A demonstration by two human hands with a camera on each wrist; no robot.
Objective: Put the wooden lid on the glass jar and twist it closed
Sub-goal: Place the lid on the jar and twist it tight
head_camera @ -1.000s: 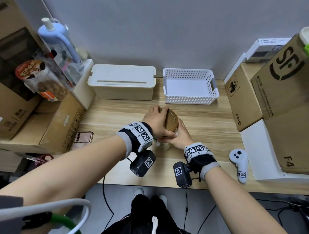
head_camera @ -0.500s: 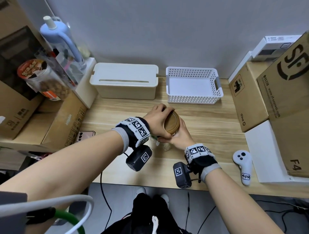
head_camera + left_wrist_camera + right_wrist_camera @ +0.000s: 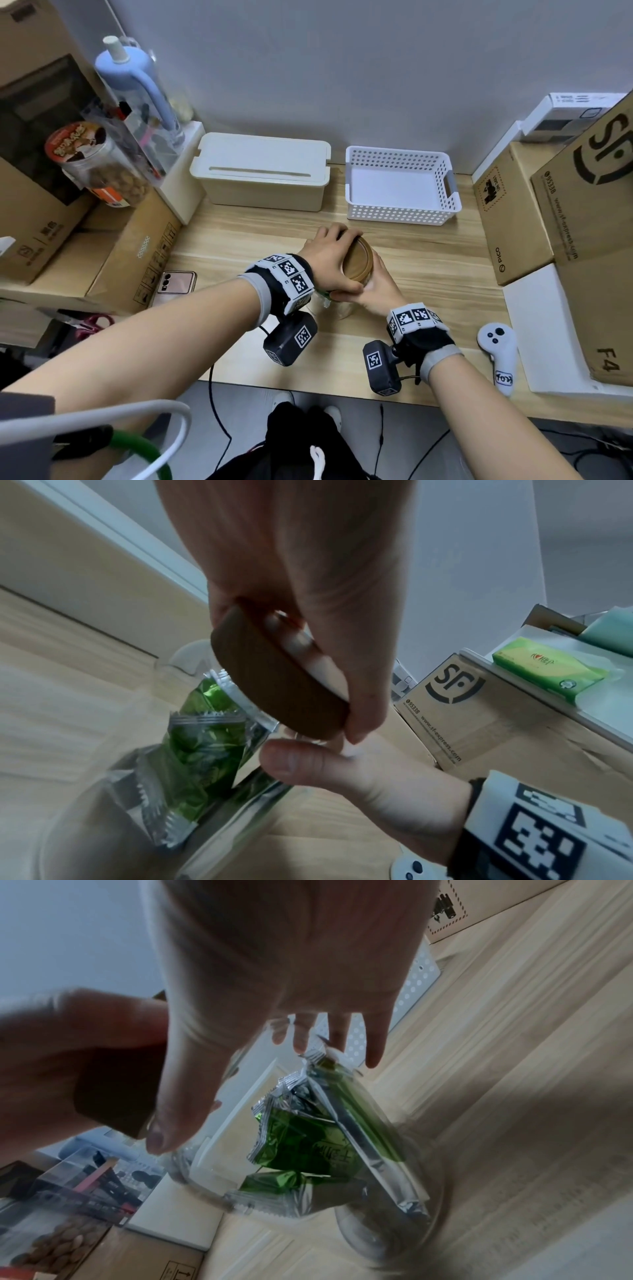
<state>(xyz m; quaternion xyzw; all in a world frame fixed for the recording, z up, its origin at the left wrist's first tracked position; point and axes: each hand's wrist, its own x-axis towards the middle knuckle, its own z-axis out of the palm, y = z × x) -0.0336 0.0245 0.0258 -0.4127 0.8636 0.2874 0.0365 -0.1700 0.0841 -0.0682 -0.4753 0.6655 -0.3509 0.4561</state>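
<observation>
- Head view: the glass jar [image 3: 337,306] stands upright on the wooden table [image 3: 428,274], long axis vertical, mouth up, near the table's centre. The wooden lid [image 3: 358,262] sits on the jar's mouth, flat face up. The left hand [image 3: 330,262] grips the lid's rim from above and from the left, fingers curled round it. The right hand [image 3: 378,291] wraps the jar's upper wall from the right, just below the lid. The two hands touch. A white perforated basket [image 3: 399,186] and a cream lidded box [image 3: 263,171] stand behind; a white controller [image 3: 498,356] lies to the right.
- Left wrist view: the left hand [image 3: 308,593] clamps the wooden lid [image 3: 274,685] between fingers and thumb. Green foil packets [image 3: 202,753] fill the glass jar [image 3: 103,791] beneath.
- Right wrist view: the right hand [image 3: 281,969] curls round the glass jar [image 3: 377,1218]; fingertips [image 3: 375,1053] show past the far wall. Green foil packets [image 3: 308,1137] lie inside.
</observation>
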